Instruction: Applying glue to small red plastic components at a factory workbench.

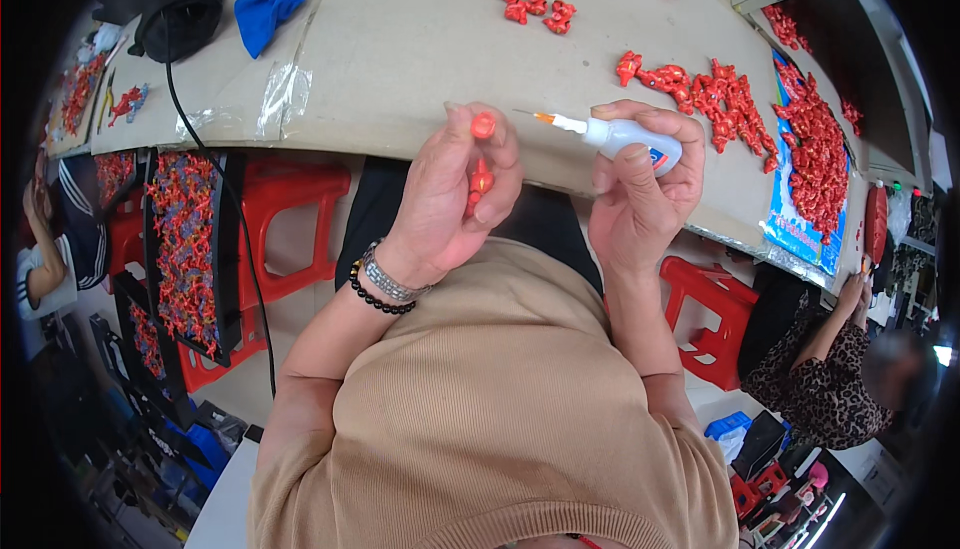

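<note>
My left hand point(432, 199) is closed around a small glossy red figurine point(480, 186), partly hidden by the fingers. A round red part point(483, 126) shows at its fingertips; whether it is joined to the figurine I cannot tell. In my right hand point(650, 189) is a small white squeeze bottle point(622, 136), lying nearly level between thumb and fingers. Its white and orange nozzle point(558, 122) ends in a thin needle that points left toward the red part, with a gap between them. Both hands are held at the table's near edge, in front of my body.
Red figurines point(725, 104) lie in a row on the table point(400, 39), with a larger heap point(815, 154) on a blue sheet at right. A black cable point(225, 189) hangs at left, beside a figurine-filled tray point(185, 249) and red stools point(290, 211). Another person point(820, 379) sits at right.
</note>
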A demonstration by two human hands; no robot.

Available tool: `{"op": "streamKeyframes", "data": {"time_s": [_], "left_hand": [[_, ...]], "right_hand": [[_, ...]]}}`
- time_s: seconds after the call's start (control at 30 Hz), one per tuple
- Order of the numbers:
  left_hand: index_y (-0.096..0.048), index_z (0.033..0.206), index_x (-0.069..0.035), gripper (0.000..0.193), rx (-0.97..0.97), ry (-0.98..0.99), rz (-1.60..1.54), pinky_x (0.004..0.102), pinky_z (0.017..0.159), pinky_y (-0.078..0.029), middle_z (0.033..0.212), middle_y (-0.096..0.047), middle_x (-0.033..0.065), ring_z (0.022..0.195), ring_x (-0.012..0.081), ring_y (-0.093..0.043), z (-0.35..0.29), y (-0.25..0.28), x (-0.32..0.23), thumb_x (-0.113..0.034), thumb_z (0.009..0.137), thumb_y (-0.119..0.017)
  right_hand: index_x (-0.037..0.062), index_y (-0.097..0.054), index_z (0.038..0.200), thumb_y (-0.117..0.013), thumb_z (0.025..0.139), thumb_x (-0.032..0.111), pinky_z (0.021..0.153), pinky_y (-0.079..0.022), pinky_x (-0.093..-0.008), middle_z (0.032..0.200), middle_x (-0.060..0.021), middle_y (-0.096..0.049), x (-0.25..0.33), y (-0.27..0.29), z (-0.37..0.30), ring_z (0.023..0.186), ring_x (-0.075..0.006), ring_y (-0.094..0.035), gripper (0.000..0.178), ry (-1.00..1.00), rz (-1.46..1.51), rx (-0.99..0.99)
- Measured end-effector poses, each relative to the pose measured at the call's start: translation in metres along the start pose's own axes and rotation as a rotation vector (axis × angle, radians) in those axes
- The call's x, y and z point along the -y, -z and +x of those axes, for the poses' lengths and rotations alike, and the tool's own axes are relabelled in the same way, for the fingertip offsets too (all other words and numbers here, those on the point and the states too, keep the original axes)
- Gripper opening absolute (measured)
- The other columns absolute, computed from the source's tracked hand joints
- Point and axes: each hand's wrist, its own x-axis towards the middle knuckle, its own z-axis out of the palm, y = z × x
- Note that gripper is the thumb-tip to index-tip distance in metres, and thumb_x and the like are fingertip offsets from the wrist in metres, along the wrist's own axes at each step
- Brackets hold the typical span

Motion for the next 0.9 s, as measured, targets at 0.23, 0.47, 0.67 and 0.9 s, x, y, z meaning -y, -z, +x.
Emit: {"op": "streamKeyframes", "data": {"time_s": [0.23,0.47,0.67,0.9], "left_hand": [[-0.053,0.094,-0.011,0.032,-0.016,0.004,-0.026,0.0199,0.038,-0.026,0.074,-0.052,0.0002,0.046,0.0080,-0.038,-0.003,0.004,-0.002,-0.041,0.099,-0.044],[-0.053,0.093,-0.011,0.028,0.027,-0.008,-0.009,0.0182,0.035,-0.024,0.076,-0.049,-0.0011,0.046,0.0052,-0.035,-0.002,0.006,-0.005,-0.038,0.099,-0.046],[-0.055,0.099,-0.011,0.023,0.084,-0.012,-0.062,0.0180,0.035,-0.025,0.085,-0.057,0.0006,0.048,0.0053,-0.037,-0.002,0.013,-0.004,-0.033,0.098,-0.050],[-0.060,0.103,-0.010,0.024,0.098,0.006,-0.147,0.0173,0.037,-0.025,0.090,-0.064,0.0023,0.048,0.0049,-0.039,0.000,0.016,-0.008,-0.032,0.095,-0.056]], "right_hand": [[0.0017,-0.051,0.106,-0.069,0.077,-0.001,0.068,-0.052,-0.0280,0.100,-0.0130,-0.061,0.013,0.008,0.034,0.080,-0.0178,-0.063,0.035,-0.069,0.001,0.022],[-0.0030,-0.052,0.110,-0.068,0.075,-0.003,0.070,-0.053,-0.0297,0.092,-0.0095,-0.061,0.014,-0.001,0.077,0.077,-0.0178,-0.065,0.039,-0.322,-0.225,0.072],[0.0012,-0.054,0.100,-0.069,0.079,0.007,0.063,-0.051,-0.0344,0.085,-0.0091,-0.063,0.001,-0.013,0.106,0.071,-0.0202,-0.065,0.026,-0.246,-0.958,0.220],[0.0073,-0.061,0.095,-0.070,0.077,0.015,0.063,-0.049,-0.0485,0.085,-0.0128,-0.062,-0.025,-0.014,0.100,0.072,-0.0373,-0.063,0.022,0.271,-1.603,0.460]]}}
